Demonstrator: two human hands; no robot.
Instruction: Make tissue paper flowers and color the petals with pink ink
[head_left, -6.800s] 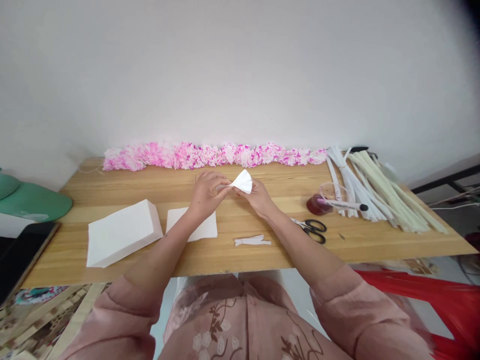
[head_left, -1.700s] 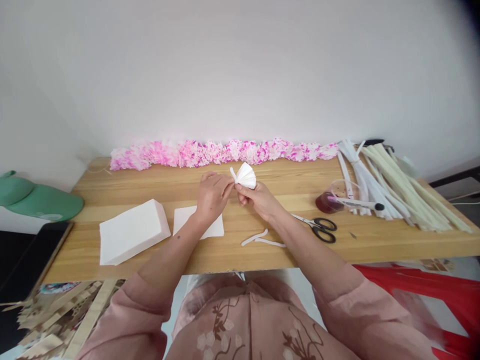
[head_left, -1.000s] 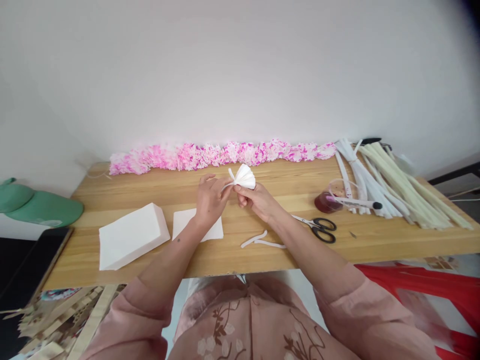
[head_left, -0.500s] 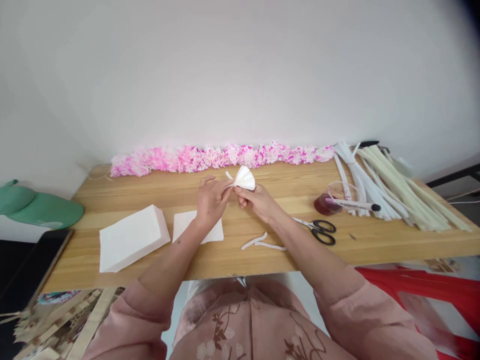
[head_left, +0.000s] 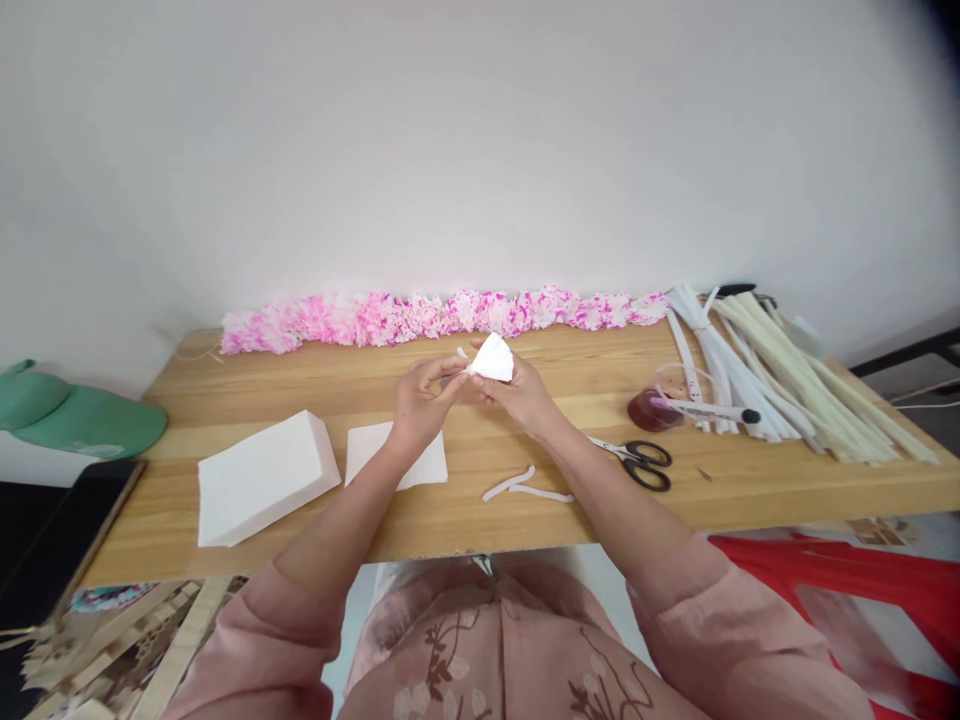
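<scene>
Both hands meet above the middle of the wooden table (head_left: pixel 570 360). My right hand (head_left: pixel 521 392) pinches the gathered base of a white pleated paper fan (head_left: pixel 495 360) that spreads up and to the right. My left hand (head_left: pixel 420 400) has its fingertips closed on a thin white tie at the fan's base. Below the left wrist lies a small stack of white tissue sheets (head_left: pixel 395 458), with a thicker tissue stack (head_left: pixel 259 478) further left. Loose white ties (head_left: pixel 525 485) lie near the front edge.
A row of pink-and-white paper flowers (head_left: pixel 442 315) lines the wall edge. Black-handled scissors (head_left: pixel 637 462), a cup of dark red liquid (head_left: pixel 654 405) with a marker (head_left: pixel 709 411) across it, and a pile of white sticks (head_left: pixel 780 375) sit right. A green cap (head_left: pixel 71 420) lies far left.
The fan has tipped over to the right and its pleats have closed a little. My left fingers have drawn in tighter on the tie at its base.
</scene>
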